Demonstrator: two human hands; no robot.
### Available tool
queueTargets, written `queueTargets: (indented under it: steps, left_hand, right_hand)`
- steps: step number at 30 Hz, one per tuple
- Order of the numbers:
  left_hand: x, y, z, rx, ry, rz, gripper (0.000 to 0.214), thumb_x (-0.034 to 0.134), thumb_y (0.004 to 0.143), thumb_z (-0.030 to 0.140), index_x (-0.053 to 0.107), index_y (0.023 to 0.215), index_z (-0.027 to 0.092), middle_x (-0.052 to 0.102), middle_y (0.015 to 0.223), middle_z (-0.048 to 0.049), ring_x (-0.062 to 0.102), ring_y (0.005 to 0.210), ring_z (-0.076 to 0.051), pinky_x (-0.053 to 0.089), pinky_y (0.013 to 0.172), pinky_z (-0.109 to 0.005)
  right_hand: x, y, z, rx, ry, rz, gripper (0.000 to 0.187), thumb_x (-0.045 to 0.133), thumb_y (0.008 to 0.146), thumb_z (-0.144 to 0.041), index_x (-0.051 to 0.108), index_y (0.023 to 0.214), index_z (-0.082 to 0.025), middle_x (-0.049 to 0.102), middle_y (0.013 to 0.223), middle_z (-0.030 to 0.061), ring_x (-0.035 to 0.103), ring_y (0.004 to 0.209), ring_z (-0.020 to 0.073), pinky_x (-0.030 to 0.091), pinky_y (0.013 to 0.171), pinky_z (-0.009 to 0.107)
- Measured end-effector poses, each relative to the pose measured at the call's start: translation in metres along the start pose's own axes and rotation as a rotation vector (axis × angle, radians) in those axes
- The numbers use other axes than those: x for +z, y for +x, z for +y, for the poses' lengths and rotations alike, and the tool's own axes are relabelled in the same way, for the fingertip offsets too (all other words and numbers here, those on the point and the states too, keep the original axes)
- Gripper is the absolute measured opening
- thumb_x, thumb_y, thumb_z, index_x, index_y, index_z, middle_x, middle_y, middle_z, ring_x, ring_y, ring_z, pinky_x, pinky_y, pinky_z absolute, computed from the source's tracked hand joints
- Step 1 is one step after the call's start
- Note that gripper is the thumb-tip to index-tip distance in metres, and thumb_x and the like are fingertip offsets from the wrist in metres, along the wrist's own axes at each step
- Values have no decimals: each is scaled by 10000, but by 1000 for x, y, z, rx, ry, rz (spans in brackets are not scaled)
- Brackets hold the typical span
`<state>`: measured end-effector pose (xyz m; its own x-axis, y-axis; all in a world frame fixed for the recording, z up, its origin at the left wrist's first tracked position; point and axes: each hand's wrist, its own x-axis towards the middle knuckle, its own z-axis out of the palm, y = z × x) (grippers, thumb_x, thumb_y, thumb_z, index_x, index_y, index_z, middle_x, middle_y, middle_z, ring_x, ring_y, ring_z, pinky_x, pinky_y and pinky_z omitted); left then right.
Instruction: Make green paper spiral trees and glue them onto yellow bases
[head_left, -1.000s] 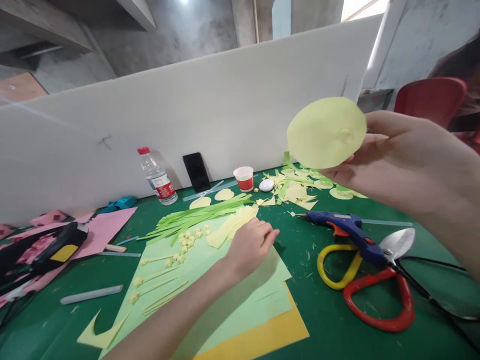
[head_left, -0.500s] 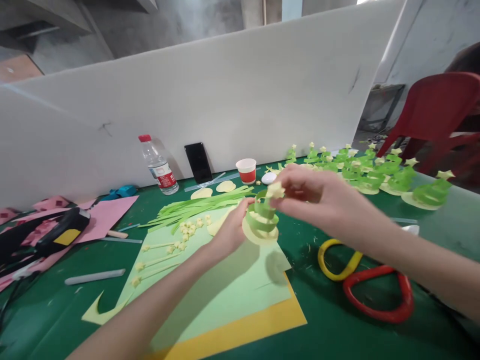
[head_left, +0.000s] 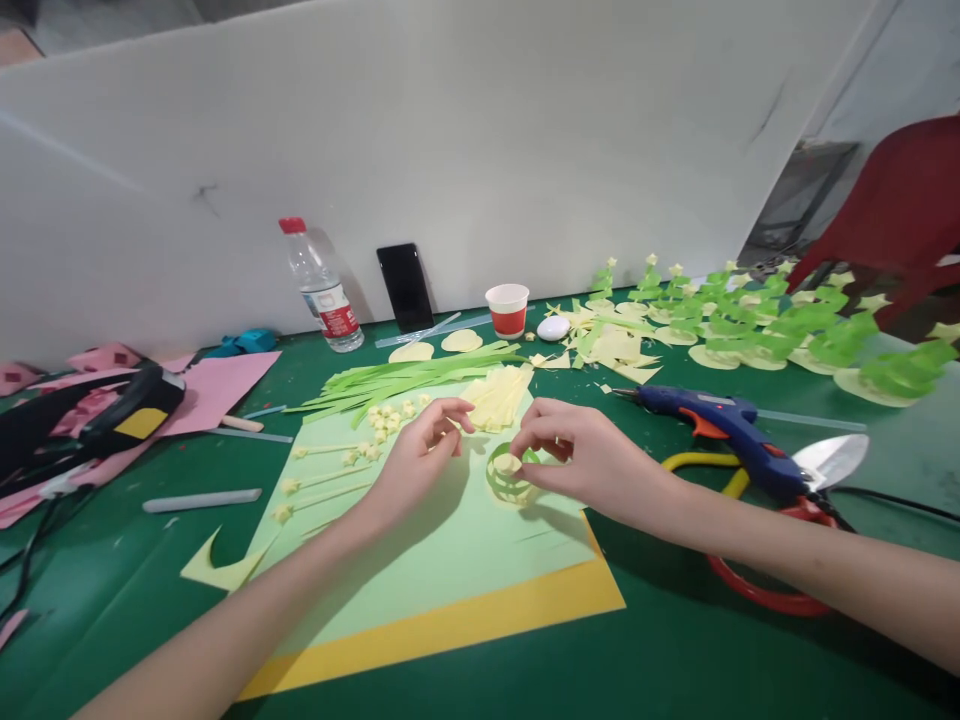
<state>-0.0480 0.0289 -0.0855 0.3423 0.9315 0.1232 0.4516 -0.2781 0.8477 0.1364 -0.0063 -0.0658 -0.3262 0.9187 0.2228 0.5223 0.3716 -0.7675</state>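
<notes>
A small spiral paper tree, a green curl on a pale round base with a star on top, is on the light green paper sheet. My right hand has its thumb and fingertips closed at the tree's upper right side, by the star. To the left, my left hand is off the tree, its fingers loosely bent and apart with nothing in them. Beside that hand lie small folded paper stars and star-tipped paper strips. Pale yellow strips lie behind both hands.
Right of my hands lie a blue glue gun and large scissors, partly under my right forearm. Finished paper trees crowd the back right. A bottle, phone and paper cup stand along the white panel.
The paper tree has come down from the air onto the sheet. My left hand has let go of it and drawn left. My right hand has lowered with the tree; the view has shifted.
</notes>
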Motion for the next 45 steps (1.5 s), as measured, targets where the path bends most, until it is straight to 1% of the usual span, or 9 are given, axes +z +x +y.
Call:
queueTargets:
  steps: [5,11,20,26,31,33,38,42,45]
  left_hand:
    - [3,-1,-1,-3,-18,-28,235,374,801,152,508,987,200,564,855,-24,525,706,-151,420,662,-283]
    - [3,0,-4,13,-31,-30,242,381,787,135,510,983,190,560,862,-23,522,701,-144,410,649,-277]
    - [-1,1,-1,47,-59,-7,240,384,786,145,508,986,191,549,880,-19,474,652,-124,393,625,-269]
    - [-2,-1,3,62,-58,3,218,390,801,171,519,976,192,565,871,-19,498,673,-129,422,661,-279]
    - [0,-1,4,59,-39,23,203,405,794,183,533,950,204,583,895,-26,543,857,-166,427,789,-317]
    - [1,0,5,51,-42,19,205,404,785,177,532,943,204,588,919,-28,552,895,-170,428,822,-329]
    - [2,-1,5,30,-64,-11,260,371,750,104,517,945,194,603,951,-37,573,908,-167,452,826,-340]
    - [1,-1,4,34,-71,-27,267,371,751,104,511,960,194,601,946,-44,568,929,-175,449,843,-355]
    - [-1,-1,1,55,-83,-61,374,357,674,56,503,988,196,596,946,-43,561,945,-173,435,872,-360]
  right_hand:
    - [-2,1,0,-4,-30,0,52,640,692,-150,671,718,-181,501,700,-2,333,530,75,304,500,230]
    - [-3,1,0,10,-34,-1,177,629,687,-148,685,849,-193,460,666,-21,302,518,78,297,496,232]
    - [-14,-1,-7,44,-36,7,309,523,683,-66,617,961,-163,440,669,-23,358,544,92,296,484,230]
    - [-20,2,-4,27,-13,61,253,510,701,-125,604,931,-172,383,630,-41,324,512,86,266,494,250]
    - [-22,2,-3,47,-3,61,213,512,715,-167,606,905,-181,393,623,-40,340,514,90,267,493,258]
    - [-21,2,-3,48,-9,59,206,509,717,-162,607,898,-183,391,622,-41,342,516,90,272,496,259]
    - [-18,2,-2,54,-23,34,186,504,726,-156,608,878,-181,391,626,-37,356,527,94,295,506,258]
    - [-17,2,-1,45,-38,24,170,511,725,-169,607,865,-184,407,619,-36,364,525,95,305,501,256]
    - [-17,3,0,37,-39,22,162,514,719,-169,605,851,-189,404,606,-39,360,519,93,300,494,251]
